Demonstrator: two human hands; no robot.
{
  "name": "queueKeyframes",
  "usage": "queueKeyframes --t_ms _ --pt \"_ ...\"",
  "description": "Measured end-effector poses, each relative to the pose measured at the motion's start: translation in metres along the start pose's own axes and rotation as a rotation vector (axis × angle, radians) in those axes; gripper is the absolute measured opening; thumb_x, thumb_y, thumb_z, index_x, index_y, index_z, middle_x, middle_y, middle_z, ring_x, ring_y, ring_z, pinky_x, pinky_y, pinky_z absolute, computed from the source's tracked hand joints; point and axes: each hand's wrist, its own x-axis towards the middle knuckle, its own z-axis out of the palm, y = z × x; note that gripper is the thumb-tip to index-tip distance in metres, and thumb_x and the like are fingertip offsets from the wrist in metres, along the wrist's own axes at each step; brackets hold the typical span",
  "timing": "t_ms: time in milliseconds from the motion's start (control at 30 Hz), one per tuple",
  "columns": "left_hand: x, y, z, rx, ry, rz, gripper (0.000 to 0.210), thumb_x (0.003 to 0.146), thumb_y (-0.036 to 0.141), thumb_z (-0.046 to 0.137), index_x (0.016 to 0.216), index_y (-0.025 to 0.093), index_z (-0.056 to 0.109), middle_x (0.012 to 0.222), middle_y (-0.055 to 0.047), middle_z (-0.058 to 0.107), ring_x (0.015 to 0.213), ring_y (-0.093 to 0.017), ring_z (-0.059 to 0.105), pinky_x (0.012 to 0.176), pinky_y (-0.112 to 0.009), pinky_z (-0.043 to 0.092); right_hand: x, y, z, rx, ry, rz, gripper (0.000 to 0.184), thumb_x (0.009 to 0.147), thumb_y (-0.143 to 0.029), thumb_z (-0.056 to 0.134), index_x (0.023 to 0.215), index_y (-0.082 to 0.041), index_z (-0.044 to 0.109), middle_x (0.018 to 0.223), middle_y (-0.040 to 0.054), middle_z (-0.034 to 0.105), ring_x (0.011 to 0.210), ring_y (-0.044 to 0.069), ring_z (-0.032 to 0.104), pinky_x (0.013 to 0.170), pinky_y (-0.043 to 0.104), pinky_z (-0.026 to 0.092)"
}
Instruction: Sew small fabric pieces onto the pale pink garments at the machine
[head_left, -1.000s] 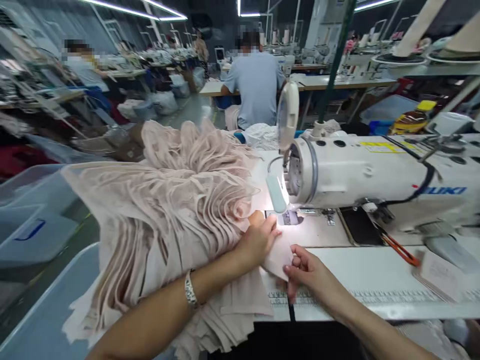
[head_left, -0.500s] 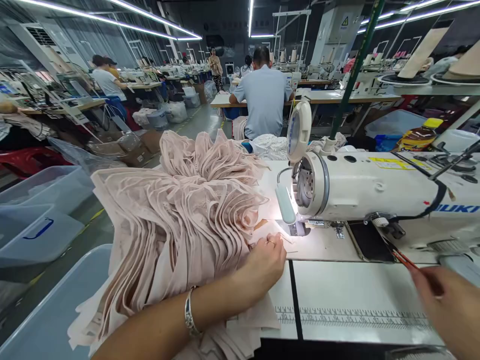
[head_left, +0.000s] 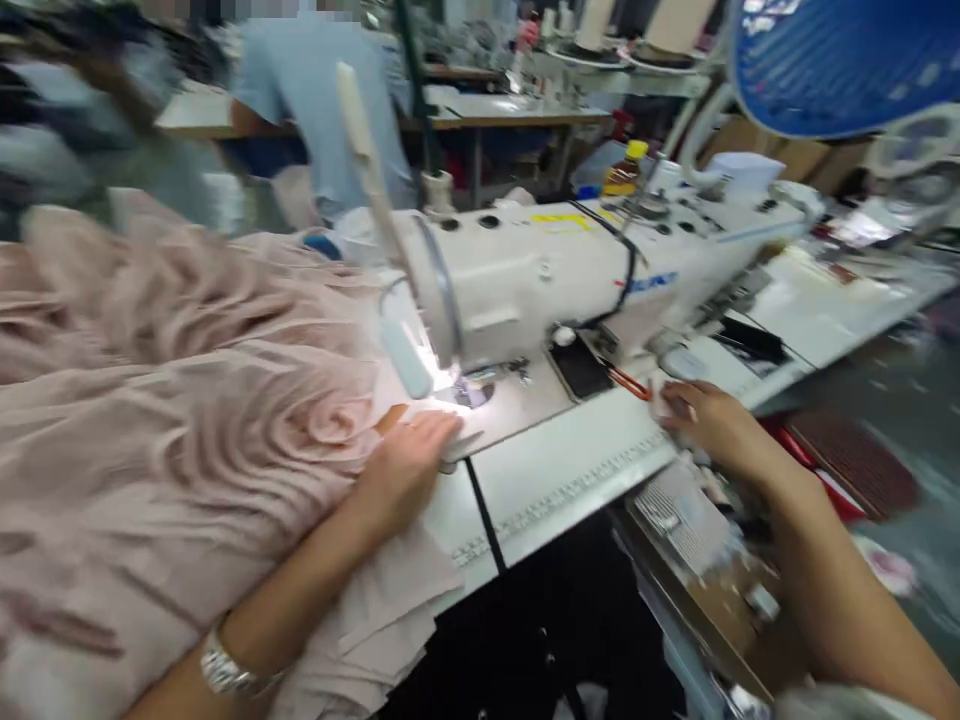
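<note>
My left hand [head_left: 409, 460] lies beside the needle area of a white sewing machine [head_left: 510, 290], fingers together on the edge of a pale pink fabric piece. That arm rests across a big heap of pink ruffled fabric [head_left: 187, 420]. Right of the machine's needle, my right hand [head_left: 701, 415] is at the table edge, fingertips pinched round something small and pale that is too blurred to name. Just left of those fingertips a slim orange-handled tool [head_left: 630, 383] lies by a black phone [head_left: 579, 365]. Whether the fingers touch its handle end I cannot tell.
Below the table's right front edge hangs an open drawer [head_left: 697, 620] with small items. A blue fan-like cover [head_left: 847, 60] looms at upper right. Behind the machine stand a yellow-capped bottle [head_left: 624, 172] and a person in a light blue shirt [head_left: 319, 110].
The view has swung right and down, bringing the drawer and blue cover in. My right hand has come off the orange handles to their outer end. My left hand stays near the needle.
</note>
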Motion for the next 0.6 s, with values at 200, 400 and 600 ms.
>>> queueKeyframes --t_ms 200,400,600 --pt "0.002 -0.009 0.007 0.137 0.012 0.119 0.048 0.092 -0.004 0.034 0.126 0.011 0.064 0.127 -0.013 0.070 0.119 -0.028 0.062 0.094 -0.040 0.054 -0.004 0.010 -0.011 0.252 0.011 0.170 0.017 0.087 -0.033 0.059 0.084 -0.022 0.072 0.112 0.0108 0.078 0.099 0.029 0.074 0.088 0.040 0.057" --pt "0.005 0.043 0.008 0.417 -0.055 0.260 0.046 0.090 -0.006 0.038 0.123 0.005 0.069 0.130 -0.018 0.070 0.117 -0.034 0.070 0.084 -0.039 0.061 -0.002 -0.045 0.003 0.179 0.560 0.132 0.023 0.096 -0.035 0.050 0.095 -0.020 0.067 0.084 0.0113 0.074 0.079 0.026 0.068 0.076 0.041 0.054" --pt "0.007 0.059 0.001 0.478 -0.054 0.238 0.042 0.088 -0.007 0.044 0.120 0.000 0.070 0.127 -0.022 0.071 0.109 -0.037 0.073 0.076 -0.039 0.065 0.012 -0.136 0.021 0.721 -0.086 -0.259 0.025 0.100 -0.033 0.046 0.103 -0.023 0.069 0.092 0.0029 0.075 0.075 0.016 0.069 0.068 0.028 0.053"
